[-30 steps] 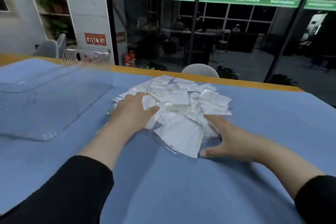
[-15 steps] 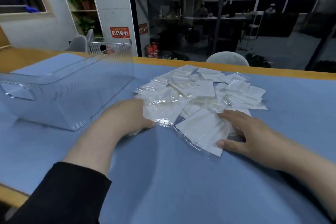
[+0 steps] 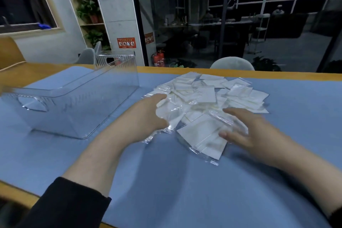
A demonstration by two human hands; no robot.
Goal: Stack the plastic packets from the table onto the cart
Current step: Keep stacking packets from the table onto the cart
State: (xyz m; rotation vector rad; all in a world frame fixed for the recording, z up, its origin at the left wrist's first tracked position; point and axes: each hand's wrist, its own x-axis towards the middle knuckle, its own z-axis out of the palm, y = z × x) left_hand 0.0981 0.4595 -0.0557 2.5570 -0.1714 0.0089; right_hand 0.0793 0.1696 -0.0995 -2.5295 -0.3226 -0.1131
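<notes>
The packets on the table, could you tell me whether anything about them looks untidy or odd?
Yes: the plastic packets lie in a loose, overlapping heap on the blue mat, askew, not stacked.

Both forearms reach forward from the lower edge of the view, bare from the wrists to black sleeves (image 3: 70, 207) pushed up near the elbows. The left hand (image 3: 146, 116) lies palm down with its back toward the camera, fingers curled forward and the thumb tucked underneath on the right side. The right hand (image 3: 242, 129) sits across from it, well apart, also palm down and angled inward, its fingers (image 3: 233, 112) stretched flat and slightly spread. Its thumb (image 3: 224, 134) points toward the left hand. Only the edge of the right sleeve shows.
</notes>
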